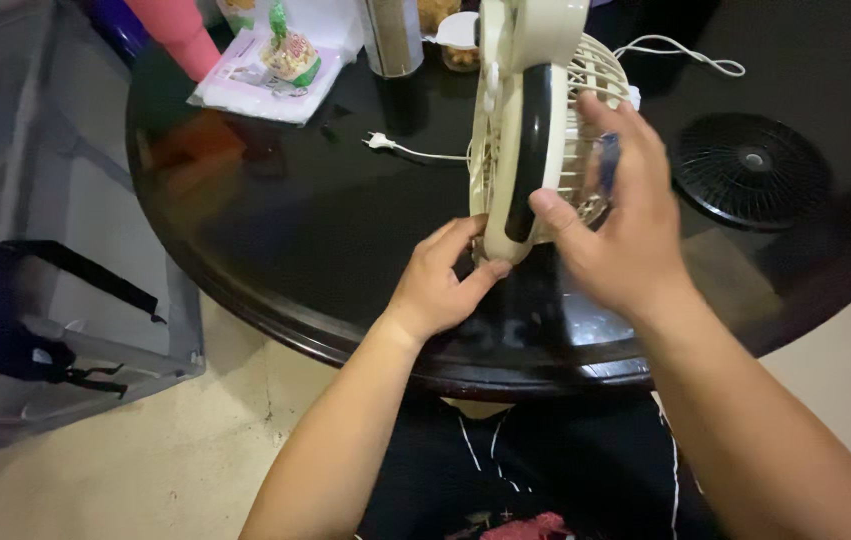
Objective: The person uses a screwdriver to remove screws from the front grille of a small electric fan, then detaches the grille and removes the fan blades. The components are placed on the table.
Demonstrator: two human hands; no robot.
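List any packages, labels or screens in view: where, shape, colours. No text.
Snack packet: far left of the round dark table, on a white sheet; small pouch, green top, yellow and red print.
White sheet or flat bag: under the packet, pale with faint print.
Metal can: upright behind the fan, silvery cylinder.
Jar: beside the can, white lid, brown contents.
No screens.

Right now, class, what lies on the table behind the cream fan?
Behind the fan: a white cord, a metal can and a snack jar, partly covered. The fan and the right hand hide whatever else is on the table there.
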